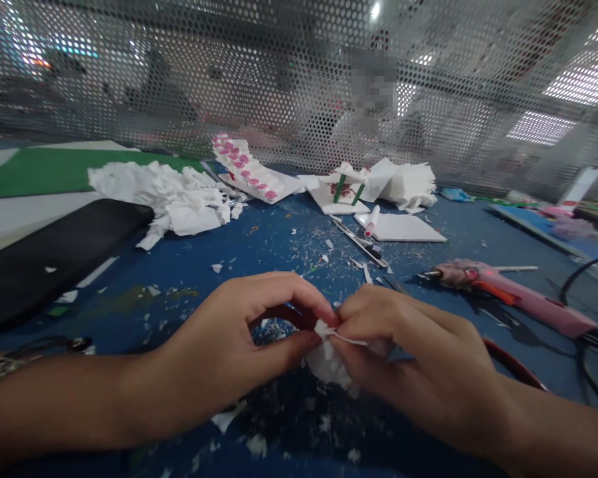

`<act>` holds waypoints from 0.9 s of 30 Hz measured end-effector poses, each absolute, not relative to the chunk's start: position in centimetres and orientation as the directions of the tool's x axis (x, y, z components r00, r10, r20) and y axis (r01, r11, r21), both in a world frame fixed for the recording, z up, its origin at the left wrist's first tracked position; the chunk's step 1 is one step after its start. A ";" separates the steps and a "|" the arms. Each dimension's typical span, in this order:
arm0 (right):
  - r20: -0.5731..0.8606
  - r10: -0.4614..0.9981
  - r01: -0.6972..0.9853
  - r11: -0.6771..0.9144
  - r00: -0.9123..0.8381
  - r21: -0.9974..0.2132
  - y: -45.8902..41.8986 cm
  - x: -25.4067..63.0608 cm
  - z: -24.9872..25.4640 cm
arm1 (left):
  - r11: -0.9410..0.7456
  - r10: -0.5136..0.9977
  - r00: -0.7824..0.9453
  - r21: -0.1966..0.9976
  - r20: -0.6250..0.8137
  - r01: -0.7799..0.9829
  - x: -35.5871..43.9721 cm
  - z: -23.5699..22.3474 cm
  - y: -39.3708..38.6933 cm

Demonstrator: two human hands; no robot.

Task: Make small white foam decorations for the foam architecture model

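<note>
A crumpled piece of white tissue paper [329,365] is between my hands, above the front of the blue table [279,245]. The thumb and fingertips of my left hand [249,325] pinch its upper left edge. From the other side, my right hand [408,345] grips the same piece with thumb and bent fingers. A thin white strip sticks out beside the right thumb. Part of the paper is hidden behind the right fingers. Small white scraps [256,445] lie on the table below and around my hands.
A pink hot glue gun [523,299] with a black cable lies at the right. Tweezers [359,242] lie ahead, near white boards [403,228]. Crumpled tissue [179,196] is piled back left, behind a black phone [64,259]. Small paper models [244,169] stand before a perforated metal screen [289,86].
</note>
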State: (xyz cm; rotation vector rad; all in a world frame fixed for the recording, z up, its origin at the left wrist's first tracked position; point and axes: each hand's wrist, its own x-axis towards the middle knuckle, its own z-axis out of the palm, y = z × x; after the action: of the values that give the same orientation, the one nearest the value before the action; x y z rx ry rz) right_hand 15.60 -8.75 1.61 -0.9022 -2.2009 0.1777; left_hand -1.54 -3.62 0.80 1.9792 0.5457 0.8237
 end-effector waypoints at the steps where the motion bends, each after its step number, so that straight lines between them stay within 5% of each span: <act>1: 0.575 0.655 0.544 0.746 -0.490 -0.385 -8.7 15.6 1.7 | -0.489 0.651 0.684 0.871 0.330 0.046 -1.6 0.8 -3.6; 19: 0.508 0.736 0.574 0.672 -0.447 -0.468 -8.7 15.6 1.9 | -0.023 0.694 0.716 0.997 0.074 -0.080 -1.4 0.2 -2.8; 27: 0.531 0.724 0.611 0.675 -0.440 -0.414 -8.8 15.4 1.6 | -0.173 0.705 0.685 0.981 0.186 -0.090 -1.3 0.2 -2.7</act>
State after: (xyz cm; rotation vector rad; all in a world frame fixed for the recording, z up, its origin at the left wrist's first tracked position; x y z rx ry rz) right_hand 15.39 -8.75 1.56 -1.0220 -2.1861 0.2085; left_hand -1.31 -2.70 0.21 1.6005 0.5149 0.7615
